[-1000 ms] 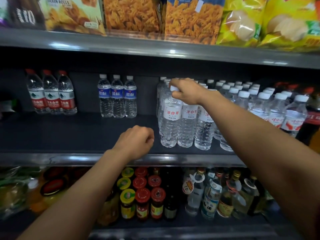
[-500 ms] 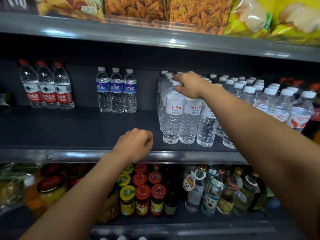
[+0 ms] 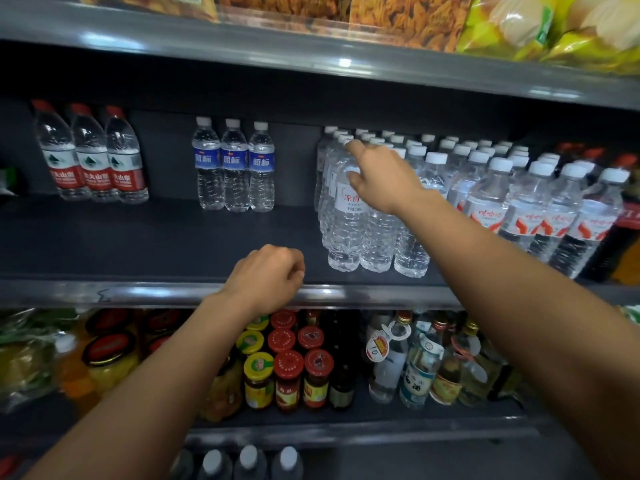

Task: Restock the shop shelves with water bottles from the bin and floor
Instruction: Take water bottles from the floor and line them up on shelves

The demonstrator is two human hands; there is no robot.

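The person stands before the middle shelf [image 3: 138, 237], and the step in hand seems to be the arranging of a bottle just put in its row, not the fetching of a new one. The right hand [image 3: 384, 180] reaches over the front left bottle [image 3: 346, 233] of the white-capped water bottles [image 3: 377, 237], which stand in rows toward the right part of the shelf, close to its front edge. Its fingers [image 3: 356, 150] are spread apart and fairly straight; the thumb and one finger touch the cap and neck area of that bottle, but they are not curled round it, so I judge the hand is letting go or only steadying. The left hand [image 3: 266, 278] rests on the front rail [image 3: 346, 293] of the shelf, near its middle, with the fingers curled into a loose fist that holds nothing I can see. Farther right stand bottles with red labels [image 3: 540, 216], and at the back of the shelf are three blue-label bottles [image 3: 233, 168] and, near the left end, three red-cap bottles [image 3: 91, 157]. Much of the shelf surface between these groups is bare. The bin and the floor are not in view, so the next move probably calls for turning away and down to take more bottles, and then setting them upright beside the front row without knocking it.
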